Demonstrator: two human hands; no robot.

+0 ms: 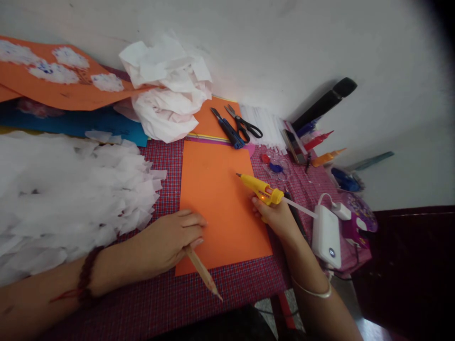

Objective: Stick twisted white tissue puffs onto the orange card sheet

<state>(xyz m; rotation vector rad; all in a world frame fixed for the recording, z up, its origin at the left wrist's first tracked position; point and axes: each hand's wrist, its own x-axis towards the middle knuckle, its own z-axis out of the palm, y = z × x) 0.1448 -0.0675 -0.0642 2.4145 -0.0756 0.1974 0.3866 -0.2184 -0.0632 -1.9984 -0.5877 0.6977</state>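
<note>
My right hand (275, 213) is wrapped round a yellow hot glue gun (261, 185), with a white glue stick (302, 209) poking out of its back and a small orange light lit on its side. The nozzle points left, over an orange sheet of paper (220, 203) lying on the cloth. At the sheet's left edge, my left hand (177, 232) rests with its fingers curled on a flat wooden stick (203, 273). That stick's pointed, splintered end reaches toward the table's front edge. The fingers hide its other end.
White layered paper craft (64, 184) covers the left side. Behind lie crumpled white paper (170, 90), a utility knife (227, 128), scissors (245, 125) and white glue sticks (263, 125). Right of the sheet are a paint palette (275, 166), a phone (295, 146) and a white power bank (326, 237).
</note>
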